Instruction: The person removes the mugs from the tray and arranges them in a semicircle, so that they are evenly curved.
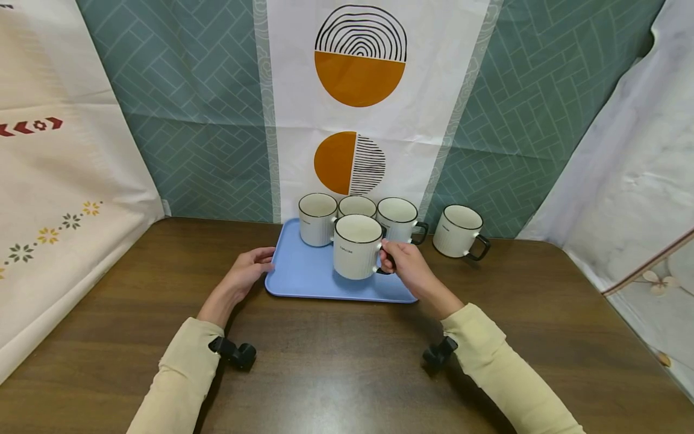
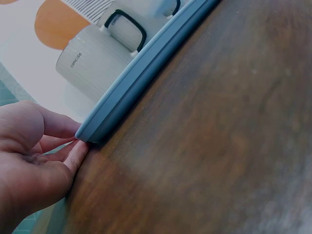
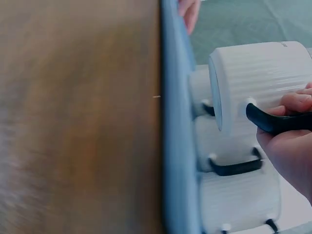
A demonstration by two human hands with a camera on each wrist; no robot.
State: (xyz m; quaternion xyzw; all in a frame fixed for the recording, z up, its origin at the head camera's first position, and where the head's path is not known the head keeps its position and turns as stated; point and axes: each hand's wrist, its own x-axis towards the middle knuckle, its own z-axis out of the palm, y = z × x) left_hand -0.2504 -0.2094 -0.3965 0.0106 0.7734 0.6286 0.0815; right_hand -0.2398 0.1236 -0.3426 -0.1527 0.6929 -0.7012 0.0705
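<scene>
A white ribbed mug (image 1: 355, 253) with a black rim hangs above the blue tray (image 1: 300, 274), its base apart from the tray in the right wrist view. My right hand (image 1: 409, 268) grips its black handle (image 3: 278, 122). At the tray's left edge, my left hand (image 1: 252, 268) holds the rim between thumb and fingers (image 2: 61, 126). Behind the raised mug, three like mugs stand in a row along the tray's back: a left mug (image 1: 316, 223), a middle mug (image 1: 356, 207), partly hidden, and a right mug (image 1: 396, 217).
One more white mug (image 1: 457, 232) stands on the brown wooden table (image 1: 336, 361), right of the tray, its handle facing right. A patterned cloth (image 1: 206, 120) hangs behind the table's back edge. Pale cloths hang at both sides.
</scene>
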